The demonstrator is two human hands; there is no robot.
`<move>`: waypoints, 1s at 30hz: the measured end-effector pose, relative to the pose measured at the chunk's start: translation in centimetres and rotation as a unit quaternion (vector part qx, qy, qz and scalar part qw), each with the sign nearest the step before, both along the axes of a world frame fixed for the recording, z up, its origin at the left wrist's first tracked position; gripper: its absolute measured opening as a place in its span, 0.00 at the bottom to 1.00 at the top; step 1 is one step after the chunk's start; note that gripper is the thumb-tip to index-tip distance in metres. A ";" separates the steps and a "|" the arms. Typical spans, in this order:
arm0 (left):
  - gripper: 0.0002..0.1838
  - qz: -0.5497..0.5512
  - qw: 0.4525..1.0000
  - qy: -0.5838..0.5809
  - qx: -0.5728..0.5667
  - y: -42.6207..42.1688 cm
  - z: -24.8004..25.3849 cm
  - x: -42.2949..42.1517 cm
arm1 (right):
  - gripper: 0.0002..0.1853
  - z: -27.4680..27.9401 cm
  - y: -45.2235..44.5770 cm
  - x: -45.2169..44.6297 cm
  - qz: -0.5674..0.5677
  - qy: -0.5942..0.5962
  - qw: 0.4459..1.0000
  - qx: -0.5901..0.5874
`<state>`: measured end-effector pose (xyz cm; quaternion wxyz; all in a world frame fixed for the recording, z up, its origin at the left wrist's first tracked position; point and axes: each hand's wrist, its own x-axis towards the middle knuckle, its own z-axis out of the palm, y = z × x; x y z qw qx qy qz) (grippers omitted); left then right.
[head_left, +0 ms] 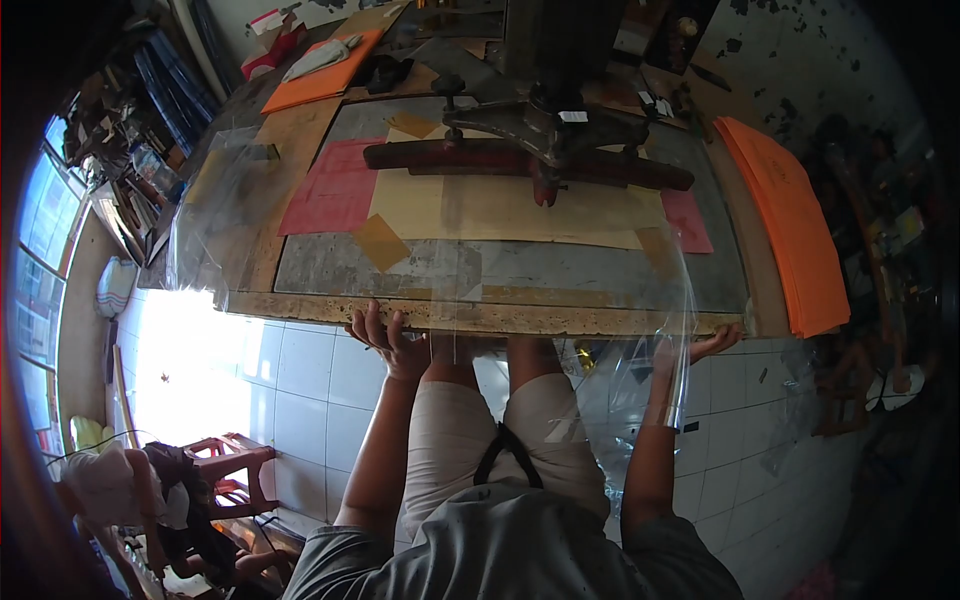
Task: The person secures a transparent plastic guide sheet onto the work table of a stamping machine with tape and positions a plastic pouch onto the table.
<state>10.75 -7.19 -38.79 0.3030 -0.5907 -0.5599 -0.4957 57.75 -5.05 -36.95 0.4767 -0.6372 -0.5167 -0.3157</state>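
Note:
At the wooden front edge of the table [520,318], my left hand [385,340] has its fingers spread and touches the edge. Farther right along that edge, my right hand [712,343] has its fingers stretched out to the right, beside the side of a clear plastic sheet [640,370]. The plastic lies over the table and hangs past the front edge; whether either hand touches it, I cannot tell. Under it lie a long cream sheet [520,210] and pink sheets [332,185]. A dark metal press [540,135] stands over them.
Orange sheets lie in a stack [785,230] at the table's right and in another [300,92] at the back left, with a pale cloth [322,58] on top. Another person [120,485] is at the lower left beside a red stool [230,465]. Stacked items stand left.

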 end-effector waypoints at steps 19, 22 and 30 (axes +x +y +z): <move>0.34 0.001 1.000 0.007 0.013 0.2 0.3 0.1 | 0.52 -0.2 0.2 0.0 0.021 0.018 1.000 0.011; 0.34 -0.002 1.000 0.005 0.013 0.2 0.4 0.1 | 0.53 -0.3 0.1 -0.2 0.037 0.044 0.998 0.011; 0.25 0.003 0.997 0.016 -0.071 -2.4 3.6 0.2 | 0.27 1.3 -2.5 1.6 0.049 -0.028 0.998 -0.026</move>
